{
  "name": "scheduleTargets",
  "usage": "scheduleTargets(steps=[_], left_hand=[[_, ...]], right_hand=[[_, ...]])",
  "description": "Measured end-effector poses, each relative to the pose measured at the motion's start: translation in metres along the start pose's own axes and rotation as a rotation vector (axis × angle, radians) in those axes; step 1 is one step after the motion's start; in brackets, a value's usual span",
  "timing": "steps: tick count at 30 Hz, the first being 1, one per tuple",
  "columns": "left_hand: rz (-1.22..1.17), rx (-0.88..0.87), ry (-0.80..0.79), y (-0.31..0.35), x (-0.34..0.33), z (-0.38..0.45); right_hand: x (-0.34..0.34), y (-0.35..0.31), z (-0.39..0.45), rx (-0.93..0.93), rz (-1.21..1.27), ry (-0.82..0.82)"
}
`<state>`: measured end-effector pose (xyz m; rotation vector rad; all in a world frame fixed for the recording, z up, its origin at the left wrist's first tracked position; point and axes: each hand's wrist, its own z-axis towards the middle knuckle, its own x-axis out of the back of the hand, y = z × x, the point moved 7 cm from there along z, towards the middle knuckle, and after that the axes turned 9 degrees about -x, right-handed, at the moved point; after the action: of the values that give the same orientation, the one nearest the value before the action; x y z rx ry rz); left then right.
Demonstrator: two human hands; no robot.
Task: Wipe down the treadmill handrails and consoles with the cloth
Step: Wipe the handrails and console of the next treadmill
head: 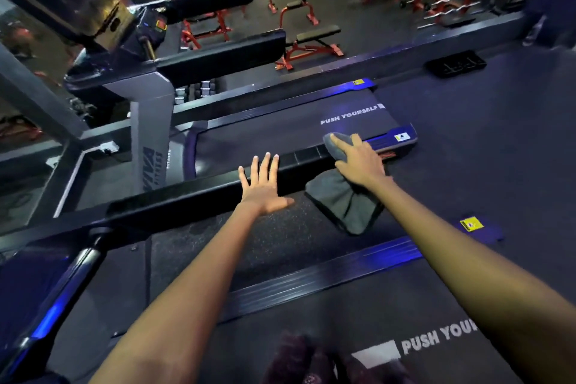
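A long black treadmill handrail (pixel 193 193) runs across the middle of the view from lower left to right. My left hand (pixel 263 185) rests flat on it with fingers spread and straight. Further right, my right hand (pixel 358 159) presses a grey cloth (pixel 343 206) onto the rail's end; the cloth drapes over the rail and hangs down its near side. The console (pixel 93 19) of the neighbouring treadmill stands at the upper left, away from both hands.
Two treadmill belts marked "PUSH YOURSELF" lie below, one beyond the rail (pixel 352 115) and one under me (pixel 436 340). A grey upright post (pixel 151 134) rises at left. Red weight benches (pixel 308 47) and racks fill the floor at the back.
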<state>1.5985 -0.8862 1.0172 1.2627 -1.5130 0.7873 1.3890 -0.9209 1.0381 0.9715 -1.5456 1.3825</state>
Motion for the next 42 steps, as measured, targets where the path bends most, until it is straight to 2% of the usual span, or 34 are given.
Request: scheduleTargets(steps=[4, 7, 10, 15, 21, 23, 27, 30, 34, 39, 42], left_hand=[[0.001, -0.011, -0.002, 0.001, 0.000, 0.000], [0.005, -0.016, -0.007, 0.002, 0.001, -0.002], [0.004, -0.027, 0.002, 0.003, 0.001, -0.001], [-0.008, -0.031, -0.004, 0.003, 0.002, -0.001], [0.005, 0.013, -0.025, 0.002, 0.001, -0.001], [0.023, 0.032, -0.054, 0.002, 0.002, 0.002], [-0.032, 0.117, -0.116, 0.006, 0.017, 0.006], [-0.007, 0.140, -0.034, 0.023, 0.033, 0.014], [-0.041, 0.038, 0.091, 0.066, 0.028, 0.028], [0.055, 0.112, 0.133, 0.080, 0.006, 0.034], [0.064, 0.120, 0.159, 0.079, 0.003, 0.034]], right_hand=[[-0.009, 0.019, 0.002, -0.014, 0.219, -0.036], [-0.011, 0.027, 0.010, -0.127, 0.538, -0.068], [-0.019, 0.032, 0.003, -0.201, 0.921, -0.022], [-0.040, 0.037, -0.008, -0.311, 1.334, 0.034], [-0.043, 0.029, -0.003, -0.228, 1.336, 0.012], [-0.056, 0.031, -0.002, -0.295, 1.413, -0.019], [-0.085, 0.027, -0.004, -0.389, 1.542, -0.184], [-0.084, 0.032, -0.003, -0.397, 1.573, -0.190], [-0.071, 0.036, 0.001, -0.319, 1.599, -0.104], [-0.093, 0.032, -0.003, -0.378, 1.622, -0.294], [-0.091, 0.035, -0.003, -0.401, 1.627, -0.311]])
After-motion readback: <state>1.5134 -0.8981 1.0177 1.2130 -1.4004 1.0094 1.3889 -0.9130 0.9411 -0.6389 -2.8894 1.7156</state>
